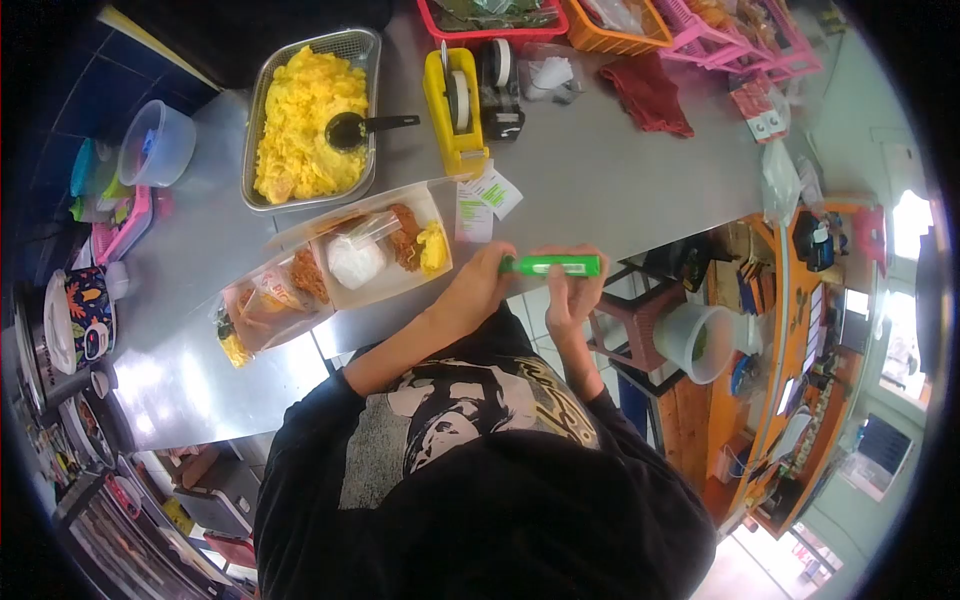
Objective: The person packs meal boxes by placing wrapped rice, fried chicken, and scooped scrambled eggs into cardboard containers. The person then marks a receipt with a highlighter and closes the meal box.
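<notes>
A green highlighter (556,266) is held sideways in front of my chest, between both hands. My left hand (486,274) is closed on its left end, where the cap seems to be. My right hand (576,284) grips the body from below. Just beyond my left hand lie two paper slips (497,194) with green marks on them. To the left, an open paper food box (385,290) holds a white wrapped bundle (356,258), fried chicken (405,238) and yellow egg (432,248). Another box (288,337) beside it holds fried chicken (308,275) and a wrapped packet.
A metal tray (373,165) of scrambled egg with a black ladle (348,131) stands behind the boxes. A yellow tape dispenser (458,110), a red tray (436,30), an orange basket (640,40) and a red cloth (648,95) line the back. A stool (635,315) stands right.
</notes>
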The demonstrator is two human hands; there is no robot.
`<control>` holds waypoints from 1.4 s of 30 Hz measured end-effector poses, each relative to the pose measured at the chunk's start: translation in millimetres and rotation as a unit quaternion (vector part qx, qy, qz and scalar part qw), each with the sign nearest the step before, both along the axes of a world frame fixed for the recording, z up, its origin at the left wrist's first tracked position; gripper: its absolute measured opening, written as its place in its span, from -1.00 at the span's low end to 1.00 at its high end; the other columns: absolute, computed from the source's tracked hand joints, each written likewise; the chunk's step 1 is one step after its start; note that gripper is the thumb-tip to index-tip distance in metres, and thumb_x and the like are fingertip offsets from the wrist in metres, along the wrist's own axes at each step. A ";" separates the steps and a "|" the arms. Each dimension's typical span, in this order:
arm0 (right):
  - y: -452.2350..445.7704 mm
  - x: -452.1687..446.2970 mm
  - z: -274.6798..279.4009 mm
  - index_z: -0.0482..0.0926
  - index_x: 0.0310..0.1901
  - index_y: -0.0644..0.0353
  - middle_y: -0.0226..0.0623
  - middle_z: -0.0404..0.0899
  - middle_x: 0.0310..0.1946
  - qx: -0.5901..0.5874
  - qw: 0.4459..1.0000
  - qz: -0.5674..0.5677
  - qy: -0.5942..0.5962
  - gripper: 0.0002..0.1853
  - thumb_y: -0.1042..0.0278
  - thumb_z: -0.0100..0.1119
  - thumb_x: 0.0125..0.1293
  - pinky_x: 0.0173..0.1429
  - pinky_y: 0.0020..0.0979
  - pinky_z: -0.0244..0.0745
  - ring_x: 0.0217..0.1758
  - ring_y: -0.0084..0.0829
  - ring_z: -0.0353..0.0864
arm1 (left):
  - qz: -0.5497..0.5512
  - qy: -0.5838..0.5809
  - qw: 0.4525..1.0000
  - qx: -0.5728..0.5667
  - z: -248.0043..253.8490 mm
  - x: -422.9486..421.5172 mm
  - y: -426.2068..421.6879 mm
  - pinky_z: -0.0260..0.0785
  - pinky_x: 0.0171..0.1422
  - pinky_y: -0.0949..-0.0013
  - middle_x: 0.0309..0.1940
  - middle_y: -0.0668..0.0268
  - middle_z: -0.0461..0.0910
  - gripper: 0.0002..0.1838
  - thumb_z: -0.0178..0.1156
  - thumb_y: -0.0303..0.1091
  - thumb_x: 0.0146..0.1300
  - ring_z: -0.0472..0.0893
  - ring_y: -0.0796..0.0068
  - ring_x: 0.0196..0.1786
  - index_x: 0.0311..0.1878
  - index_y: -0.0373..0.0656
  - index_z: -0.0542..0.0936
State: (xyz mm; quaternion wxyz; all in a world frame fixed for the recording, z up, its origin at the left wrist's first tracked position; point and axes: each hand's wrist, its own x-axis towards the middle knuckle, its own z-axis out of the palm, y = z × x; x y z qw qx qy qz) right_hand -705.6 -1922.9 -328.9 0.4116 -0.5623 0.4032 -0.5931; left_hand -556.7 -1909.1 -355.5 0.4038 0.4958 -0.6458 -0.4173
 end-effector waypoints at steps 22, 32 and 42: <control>-90.4 9.1 -14.8 0.32 0.10 0.33 0.05 0.42 0.05 -0.073 0.894 -0.054 0.439 -0.44 0.22 0.30 0.15 0.12 -0.12 0.33 0.11 -0.02 0.42 | 0.375 0.151 0.914 -0.013 66.1 105.8 55.8 0.41 -0.04 0.50 -0.03 0.21 0.51 -0.75 -0.03 -0.60 0.31 0.57 0.49 -0.16 0.05 -0.27 0.37; -44.4 22.5 -56.9 0.36 0.07 0.25 -0.07 0.56 -0.29 0.102 0.916 0.200 0.334 -0.53 0.49 0.21 0.08 -0.26 -0.31 0.50 -0.36 -0.22 0.59 | 0.418 -0.367 0.814 -0.168 85.9 105.3 37.5 0.16 0.25 0.08 0.04 0.11 0.46 -0.46 0.19 -0.46 0.16 0.46 0.14 0.11 0.23 -0.23 0.32; -110.8 -34.5 22.6 0.41 0.06 0.36 -0.11 0.47 -0.32 -0.215 0.818 0.075 0.528 -0.55 0.46 0.24 0.11 -0.14 -0.28 0.46 -0.19 -0.18 0.54 | 0.230 -0.227 0.938 -0.125 47.0 100.4 0.8 0.39 -0.27 0.22 -0.40 0.12 0.57 -0.90 0.20 -0.44 0.18 0.55 0.12 -0.33 -0.25 -0.21 0.54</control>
